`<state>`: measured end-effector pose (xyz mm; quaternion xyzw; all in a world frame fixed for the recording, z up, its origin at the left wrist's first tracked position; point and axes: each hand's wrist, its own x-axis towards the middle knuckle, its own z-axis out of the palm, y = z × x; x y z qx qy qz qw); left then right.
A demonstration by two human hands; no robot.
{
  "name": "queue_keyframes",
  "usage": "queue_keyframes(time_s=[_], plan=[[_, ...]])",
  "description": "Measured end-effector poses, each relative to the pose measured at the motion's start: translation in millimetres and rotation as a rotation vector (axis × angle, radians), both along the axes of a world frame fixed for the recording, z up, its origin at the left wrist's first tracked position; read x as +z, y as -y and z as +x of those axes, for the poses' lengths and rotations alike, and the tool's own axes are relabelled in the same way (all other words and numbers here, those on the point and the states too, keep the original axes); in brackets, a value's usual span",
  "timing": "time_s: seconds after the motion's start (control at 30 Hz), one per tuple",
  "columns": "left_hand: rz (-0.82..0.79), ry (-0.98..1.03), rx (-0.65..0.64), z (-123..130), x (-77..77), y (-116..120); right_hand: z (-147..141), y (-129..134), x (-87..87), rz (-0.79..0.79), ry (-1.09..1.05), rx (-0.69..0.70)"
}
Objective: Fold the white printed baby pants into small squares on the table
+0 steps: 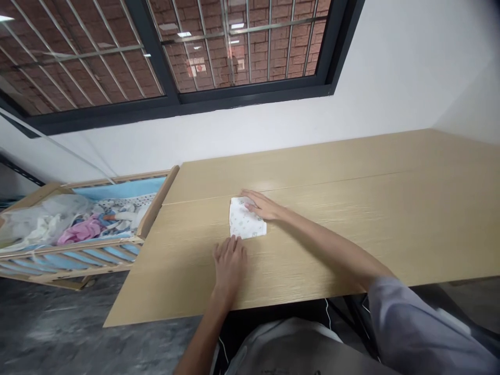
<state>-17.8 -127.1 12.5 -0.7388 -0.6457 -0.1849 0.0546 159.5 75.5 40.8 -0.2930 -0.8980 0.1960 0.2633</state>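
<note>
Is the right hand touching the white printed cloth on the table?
Touching: the head view shows the right hand lying over the upper edge of the white printed cloth, its fingers on top of the fabric.

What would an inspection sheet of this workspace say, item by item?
Surface: light wood-grain table, with a seam across it.
Job's things: folded white printed cloth.
Hands: right hand rests on the cloth's upper edge; left hand lies on the table just below the cloth.
Clutter: wooden cot beside the table, holding pink and white clothes.
Cables: thin white cable below the table edge.
Surroundings: barred window, white wall, grey floor.
</note>
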Motion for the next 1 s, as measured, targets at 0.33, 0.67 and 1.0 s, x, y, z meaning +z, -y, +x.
queue_keyframes(time_s=[0.33, 0.67, 1.0], plan=[[-0.085, -0.212, -0.286, -41, 16.8, -37, 46, 87, -22.0, 0.161, 0.176, -0.048], [-0.099, -0.251, -0.267, -34, 22.0, -19, 45, 125, -20.2, 0.209, 0.195, -0.144], [0.076, 0.095, -0.232, -21, 56.7, -26, 56, 130, 29.6, 0.070, 0.034, -0.203]])
